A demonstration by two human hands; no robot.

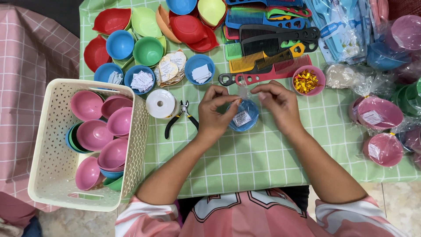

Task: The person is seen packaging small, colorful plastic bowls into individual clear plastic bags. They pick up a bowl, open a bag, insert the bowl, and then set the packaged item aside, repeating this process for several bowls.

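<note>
- Blue bowl (244, 116) in its clear plastic wrap is sitting on the green checked cloth (263, 153) at the centre, with a small paper tag showing inside, between both hands.
- Cream basket (52, 175) at the far left is holding about nine pink bowls (94, 134), with a blue and a green one peeking out underneath; the exact count is hidden by stacking.
- Ribbon spool (160, 103), one, is lying just left of the one pair of pliers (180, 116), both near the left hand.
- Left hand (213, 115) is pinching the gathered wrap above the bowl, fingertips closed on it.
- Right hand (277, 103) is pinching the same plastic from the other side, fingers closed on the wrap, close to the left.
- Thin plastic could be slipping or tearing, in my judgement, if the pinches pull apart too hard, and the tag could be shifting out of sight.
- Combs (269, 44), roughly ten, are lying behind; overlaps are blurring the count.
- Pink cup of gold twist ties (307, 81), one, is standing just beyond the right hand, and a careless wrist could be tipping it.
- Wrapped pink bowls (379, 114), two clearly, are resting at the right.
</note>
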